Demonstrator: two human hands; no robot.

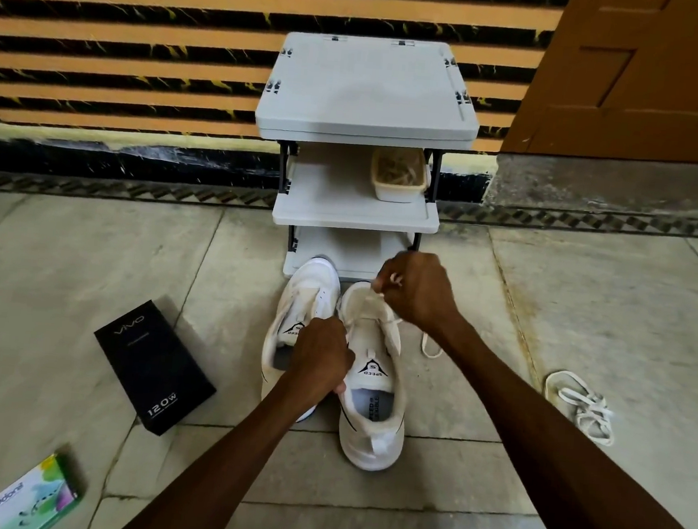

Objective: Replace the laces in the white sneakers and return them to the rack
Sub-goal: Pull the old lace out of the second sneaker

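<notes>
White low-top sneakers [369, 447] with black SPEED tongue logos: both on the grey stone-tile floor [85, 266], side by side and touching, toes toward the grey plastic three-shelf rack [368, 93], just in front of its bottom shelf. My left hand [320, 359]: fingers curled round the inner edge of the right-side sneaker [370, 342] beside the tongue, gripping it; the hand covers part of the left-side sneaker [311, 290]. My right hand [414, 289]: above the toe end of the same right-side sneaker, fingers curled, pinching a flat white lace [390, 323] that runs from the front eyelets up to my fingers. The lace's other end lies in a loop on the floor just right of that shoe. Can't tell how many eyelets are threaded, my hands hide them. Well apart to the right, a loose tangle of off-white lace [584, 405] lies on the floor. Rack middle shelf, right side: cream rectangular plastic tub [396, 186] with tan stringy contents, can't tell what. Floor left of the sneakers: black rectangular vivo carton [154, 367] marked 120W, flat, at an angle. Bottom left: small green-and-white Odonil box [33, 498]. Behind the rack: orange-and-black striped wall [106, 32]; brown wooden door [650, 79] upper right.
</notes>
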